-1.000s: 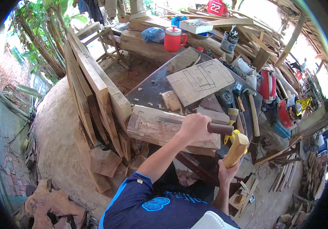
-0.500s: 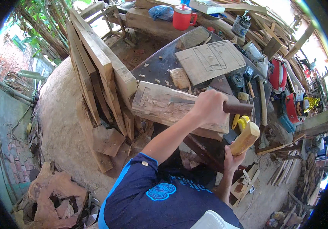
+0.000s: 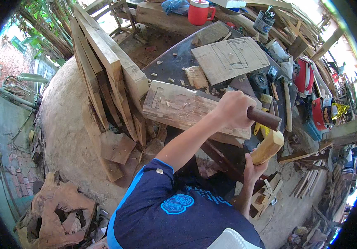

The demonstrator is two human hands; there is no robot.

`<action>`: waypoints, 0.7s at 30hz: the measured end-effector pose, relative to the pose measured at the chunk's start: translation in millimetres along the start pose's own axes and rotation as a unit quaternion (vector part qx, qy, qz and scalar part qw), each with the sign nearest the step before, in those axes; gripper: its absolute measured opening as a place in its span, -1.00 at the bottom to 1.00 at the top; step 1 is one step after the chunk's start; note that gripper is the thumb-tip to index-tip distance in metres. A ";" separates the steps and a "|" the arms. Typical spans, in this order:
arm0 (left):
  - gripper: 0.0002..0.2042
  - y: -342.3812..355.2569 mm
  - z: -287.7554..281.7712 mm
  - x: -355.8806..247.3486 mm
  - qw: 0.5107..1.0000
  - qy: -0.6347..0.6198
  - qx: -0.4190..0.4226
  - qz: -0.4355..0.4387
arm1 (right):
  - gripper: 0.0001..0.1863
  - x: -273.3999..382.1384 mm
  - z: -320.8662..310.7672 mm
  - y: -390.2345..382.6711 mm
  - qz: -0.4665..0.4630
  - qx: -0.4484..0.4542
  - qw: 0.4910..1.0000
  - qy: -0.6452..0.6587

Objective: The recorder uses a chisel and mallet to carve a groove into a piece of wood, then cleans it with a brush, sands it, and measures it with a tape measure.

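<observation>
Pale timber block [image 3: 183, 107] across the dark table [image 3: 174, 58]'s near edge looks partly chiselled, rough stretches remaining, part hidden by the left hand [image 3: 238, 108] gripping a brown-handled chisel [image 3: 265, 119]; right hand [image 3: 254, 169] holds wooden mallet [image 3: 268, 148].

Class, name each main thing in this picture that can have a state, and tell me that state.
Chisel: gripped in the left hand
Mallet: tilted, gripped in the right hand
Wooden block: upper face roughly cut
Board: lying down, upper face marked with lines
Dark table: strewn with wood chips
Red mug: upright, lidded
Blue bag: crumpled
Brush: lying down
</observation>
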State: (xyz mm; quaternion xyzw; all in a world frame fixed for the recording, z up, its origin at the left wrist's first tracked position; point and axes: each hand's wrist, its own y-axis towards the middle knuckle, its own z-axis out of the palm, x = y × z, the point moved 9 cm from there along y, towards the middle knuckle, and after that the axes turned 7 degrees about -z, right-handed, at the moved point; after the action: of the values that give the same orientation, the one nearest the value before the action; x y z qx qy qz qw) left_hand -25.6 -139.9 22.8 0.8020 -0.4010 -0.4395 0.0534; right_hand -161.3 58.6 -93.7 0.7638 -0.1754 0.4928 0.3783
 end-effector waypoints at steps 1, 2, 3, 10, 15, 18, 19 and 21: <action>-0.79 0.3 -0.3 0.3 1.000 0.000 0.001 0.000 | -0.53 0.9 0.8 1.1 0.009 -0.004 1.000 0.006; -0.79 0.8 -1.9 1.7 1.000 -0.010 -0.005 -0.007 | -0.52 0.5 0.8 1.2 0.019 -0.008 1.000 0.011; -0.79 1.3 -3.4 3.1 1.000 -0.019 -0.011 -0.013 | -0.52 -0.6 0.1 -0.2 0.019 -0.008 1.000 0.011; -0.81 5.0 -0.7 1.3 1.000 -0.011 0.018 -0.012 | -0.50 -4.3 0.1 -1.3 0.016 0.009 0.999 0.027; -0.81 6.5 -7.2 4.3 0.999 -0.023 0.011 -0.034 | -0.48 -2.6 -0.6 -1.2 -0.002 0.009 1.000 0.026; -0.81 9.6 -0.9 4.5 0.999 -0.004 0.025 -0.032 | -0.47 -3.4 0.2 2.4 0.001 0.013 1.000 0.021; -0.81 9.4 1.4 5.0 0.999 -0.005 0.026 -0.032 | -0.49 -2.2 0.1 3.0 0.015 0.019 0.999 0.031; -0.81 9.9 5.2 8.5 0.999 -0.002 0.022 -0.040 | -0.50 -2.6 -5.7 9.4 0.030 0.024 0.999 0.039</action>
State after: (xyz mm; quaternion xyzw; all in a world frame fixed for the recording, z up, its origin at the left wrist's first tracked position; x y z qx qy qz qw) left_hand -32.9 -151.1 18.3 0.8173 -0.3783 -0.4343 0.0170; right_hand -172.0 56.4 -90.8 0.7475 -0.1711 0.5372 0.3512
